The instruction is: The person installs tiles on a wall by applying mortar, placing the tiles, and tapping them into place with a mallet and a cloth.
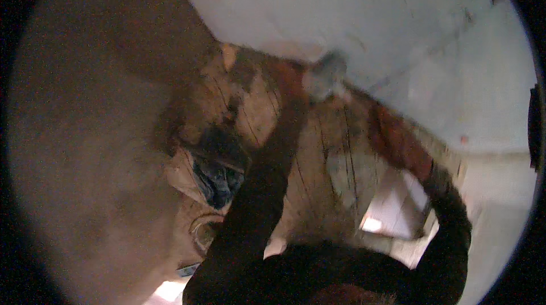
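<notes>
"Grey item (pixel 326 74), blurry: where's it at?"

"One o'clock, up against the edge of the white surface. Exact kind: can't tell."

"OK, near to far. Closest stuff?"

"Person's dark sleeves. Left sleeve (pixel 250 202) runs up from seven o'clock; right sleeve (pixel 449 228) bends up at four."

"Beside them?"

"Round container (pixel 200 232) with a pale rim at seven, just left of the left sleeve. Dark bundle (pixel 222 182) between seven and eight, a bit farther off. Pale flat piece (pixel 398 205) at four, lit bright at one corner, inside the right arm's bend."

"Middle?"

"Brown boards (pixel 310 171), dark lines across, between the arms."

"Hands?"

"Right hand (pixel 398 137) at three, over the boards, its front end near the item; touching or not, can't tell. Left hand (pixel 291 82) a bit past twelve, right at the item's left side."

"Fingers?"

"Smeared on both hands. Spread, pressed together or pinching: can't tell."

"Farthest?"

"White surface (pixel 369 15) at one, marked and streaked. Brown surface (pixel 85 134) fills nine."
</notes>
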Tool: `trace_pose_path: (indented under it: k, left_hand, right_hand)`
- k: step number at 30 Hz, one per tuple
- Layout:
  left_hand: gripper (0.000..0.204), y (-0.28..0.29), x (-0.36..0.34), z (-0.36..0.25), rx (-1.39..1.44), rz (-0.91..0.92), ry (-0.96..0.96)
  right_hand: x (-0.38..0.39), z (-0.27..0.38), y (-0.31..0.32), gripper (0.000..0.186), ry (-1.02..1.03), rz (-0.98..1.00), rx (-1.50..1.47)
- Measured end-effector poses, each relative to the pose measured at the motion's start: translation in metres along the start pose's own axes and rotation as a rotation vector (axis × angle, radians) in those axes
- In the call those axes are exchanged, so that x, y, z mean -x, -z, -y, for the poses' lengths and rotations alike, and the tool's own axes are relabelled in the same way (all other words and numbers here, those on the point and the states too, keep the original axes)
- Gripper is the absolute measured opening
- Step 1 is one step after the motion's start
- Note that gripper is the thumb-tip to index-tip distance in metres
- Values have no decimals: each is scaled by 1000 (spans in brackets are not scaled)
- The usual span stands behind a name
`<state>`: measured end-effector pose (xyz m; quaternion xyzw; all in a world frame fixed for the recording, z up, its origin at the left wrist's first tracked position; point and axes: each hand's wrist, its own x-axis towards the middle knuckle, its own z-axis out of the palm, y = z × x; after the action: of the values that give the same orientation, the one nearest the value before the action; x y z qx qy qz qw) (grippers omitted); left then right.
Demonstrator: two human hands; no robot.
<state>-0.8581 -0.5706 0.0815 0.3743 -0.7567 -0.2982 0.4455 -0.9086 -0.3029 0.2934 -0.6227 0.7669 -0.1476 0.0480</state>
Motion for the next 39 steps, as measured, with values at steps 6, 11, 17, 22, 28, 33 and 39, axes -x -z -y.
trace_pose_path:
  k: [6, 11, 17, 22, 28, 33, 39]
  left_hand:
    - [76, 21, 9, 1, -61, -221, -139]
    - [83, 55, 6, -39, -84, 83, 14]
    - [82, 43, 11, -19, 45, 13, -102]
    - [90, 43, 9, -30, 54, 18, -167]
    - [92, 48, 2, -35, 52, 73, -151]
    - [90, 41, -3, -33, 84, 35, -216]
    - [90, 39, -4, -27, 82, 52, -197]
  right_hand:
    - [-86, 72, 47, 51, 327, 125, 452]
    - [-122, 73, 70, 44, 541, -121, 701]
    - [-144, 119, 112, 33, 414, -240, 575]
    - [-188, 113, 127, 30, 520, -290, 851]
    - [-218, 139, 144, 36, 441, -365, 733]
    - [-249, 136, 168, 37, 358, -449, 701]
    - [-245, 126, 163, 38, 508, -499, 789]
